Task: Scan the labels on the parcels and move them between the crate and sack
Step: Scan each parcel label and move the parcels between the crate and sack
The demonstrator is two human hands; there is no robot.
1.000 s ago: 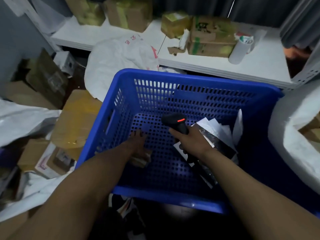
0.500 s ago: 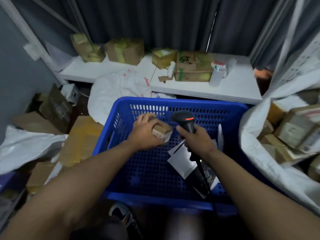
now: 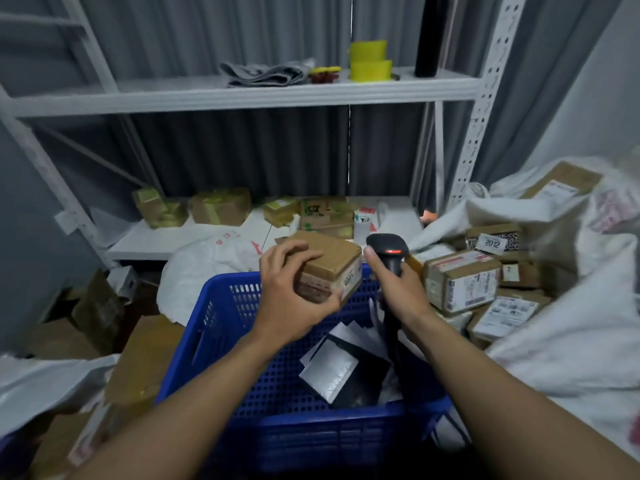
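My left hand (image 3: pixel 291 299) grips a small brown cardboard parcel (image 3: pixel 332 265), lifted above the far rim of the blue plastic crate (image 3: pixel 221 344). A white label shows on the parcel's right end. My right hand (image 3: pixel 398 289) holds a black barcode scanner (image 3: pixel 388 251) by its handle, its red light lit, right beside the parcel. Flat grey and black mailers (image 3: pixel 343 368) lie in the crate's bottom. On the right, an open white sack (image 3: pixel 571 341) holds several labelled cardboard parcels (image 3: pixel 460 282).
A white metal rack (image 3: pixel 242 95) stands behind, with yellow tape rolls (image 3: pixel 369 60) and a folded cloth on its upper shelf and several boxes (image 3: pixel 221 206) on the lower one. Another white sack (image 3: pixel 207 268) lies behind the crate. Loose cartons (image 3: pixel 145 358) pile up on the left.
My left hand took the small parcel from the crate's bottom and raised it above the rim. The scanner rose alongside it, and my view tilted up toward the rack.
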